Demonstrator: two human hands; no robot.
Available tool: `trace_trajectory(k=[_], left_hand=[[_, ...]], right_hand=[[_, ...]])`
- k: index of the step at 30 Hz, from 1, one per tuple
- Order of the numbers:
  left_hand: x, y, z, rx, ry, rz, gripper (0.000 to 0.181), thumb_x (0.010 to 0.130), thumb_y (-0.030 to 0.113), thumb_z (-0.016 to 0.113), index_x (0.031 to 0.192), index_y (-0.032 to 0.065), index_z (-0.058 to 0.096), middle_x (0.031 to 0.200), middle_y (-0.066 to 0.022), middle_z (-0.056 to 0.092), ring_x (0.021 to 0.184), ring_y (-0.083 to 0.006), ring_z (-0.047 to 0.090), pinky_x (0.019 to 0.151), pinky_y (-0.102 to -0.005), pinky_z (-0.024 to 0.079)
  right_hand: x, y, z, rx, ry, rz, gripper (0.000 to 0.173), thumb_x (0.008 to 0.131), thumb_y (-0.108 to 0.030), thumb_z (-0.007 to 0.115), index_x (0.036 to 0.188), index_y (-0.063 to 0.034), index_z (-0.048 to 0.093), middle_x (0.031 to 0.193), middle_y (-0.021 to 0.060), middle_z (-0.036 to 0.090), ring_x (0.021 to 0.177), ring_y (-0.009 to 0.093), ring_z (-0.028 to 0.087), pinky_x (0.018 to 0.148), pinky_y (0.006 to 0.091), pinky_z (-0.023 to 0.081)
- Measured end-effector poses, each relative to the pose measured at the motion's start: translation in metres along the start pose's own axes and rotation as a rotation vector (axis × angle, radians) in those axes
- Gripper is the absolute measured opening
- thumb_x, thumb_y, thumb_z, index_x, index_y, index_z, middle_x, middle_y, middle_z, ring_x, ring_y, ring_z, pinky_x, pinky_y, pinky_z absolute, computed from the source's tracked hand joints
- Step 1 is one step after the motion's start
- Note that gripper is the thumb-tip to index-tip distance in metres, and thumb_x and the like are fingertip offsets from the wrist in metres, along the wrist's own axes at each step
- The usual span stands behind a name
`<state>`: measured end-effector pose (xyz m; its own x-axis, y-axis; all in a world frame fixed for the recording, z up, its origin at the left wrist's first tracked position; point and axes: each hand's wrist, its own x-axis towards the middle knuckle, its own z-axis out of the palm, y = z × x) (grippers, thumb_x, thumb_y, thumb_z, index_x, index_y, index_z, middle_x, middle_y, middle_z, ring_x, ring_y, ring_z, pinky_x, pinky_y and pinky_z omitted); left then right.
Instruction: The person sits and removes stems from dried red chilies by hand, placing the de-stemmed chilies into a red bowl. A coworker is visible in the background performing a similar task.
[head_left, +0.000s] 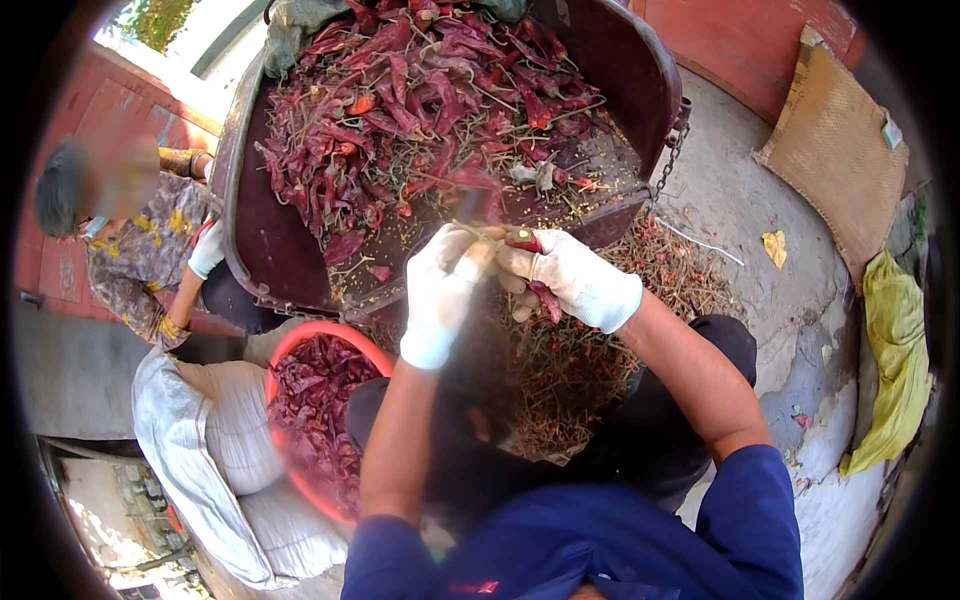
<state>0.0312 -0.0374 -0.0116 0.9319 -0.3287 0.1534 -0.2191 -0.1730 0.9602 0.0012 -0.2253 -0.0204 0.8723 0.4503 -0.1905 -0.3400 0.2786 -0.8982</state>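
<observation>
Dried red chili peppers (442, 97) with stems lie heaped in a dark red metal cart bed (255, 255) in front of me. Both my hands wear white gloves and meet over its near edge. My left hand (446, 277) pinches a thin pepper stem (476, 231). My right hand (559, 270) is closed around a red-handled tool (523, 240), its kind unclear, and a red chili pepper (550, 300) pokes out below its fingers. Between my knees lies a pile of cut stems (570, 382). A red plastic basin (281, 352) of dark red chili pieces stands by my left knee.
At the left a person (150, 225) in a patterned top and gloves sits beside the cart. White woven sacks (217, 450) stand next to the basin. A chain (667, 165) hangs at the cart's right. A woven mat (840, 150) and yellow-green cloth (892, 360) lie at the far right.
</observation>
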Motion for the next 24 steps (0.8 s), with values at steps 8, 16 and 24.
trace_trajectory(k=[8,16,24], left_hand=[[-0.008,-0.006,0.011,-0.242,0.065,-0.300,0.024,0.099,0.024,0.057,0.087,0.0026,0.061,0.073,0.0001,0.054,0.059,-0.0064,0.046,0.052,-0.0242,0.037],[0.020,-0.024,-0.004,0.745,0.125,-0.015,0.020,0.092,0.022,0.070,0.103,0.0044,0.073,0.078,-0.0095,0.069,0.068,-0.0185,0.066,0.064,-0.0323,0.051],[0.056,-0.055,0.015,1.300,0.164,0.204,0.029,0.087,0.039,0.071,0.094,0.0108,0.074,0.093,-0.0101,0.070,0.089,-0.0293,0.068,0.077,-0.0413,0.054]], right_hand=[[0.000,0.024,-0.004,-0.868,0.048,-0.438,0.013,0.098,-0.017,0.059,0.102,-0.0082,0.068,0.073,0.0053,0.065,0.064,0.022,0.066,0.058,0.0328,0.054],[-0.007,-0.005,0.007,-0.449,-0.079,-0.012,0.022,0.098,-0.012,0.059,0.117,-0.0020,0.062,0.089,0.0089,0.070,0.074,0.016,0.069,0.057,0.0321,0.059],[0.002,0.006,-0.012,0.007,0.110,0.042,0.020,0.102,-0.014,0.058,0.117,-0.0010,0.058,0.094,0.0065,0.066,0.073,0.016,0.067,0.056,0.0315,0.059]])
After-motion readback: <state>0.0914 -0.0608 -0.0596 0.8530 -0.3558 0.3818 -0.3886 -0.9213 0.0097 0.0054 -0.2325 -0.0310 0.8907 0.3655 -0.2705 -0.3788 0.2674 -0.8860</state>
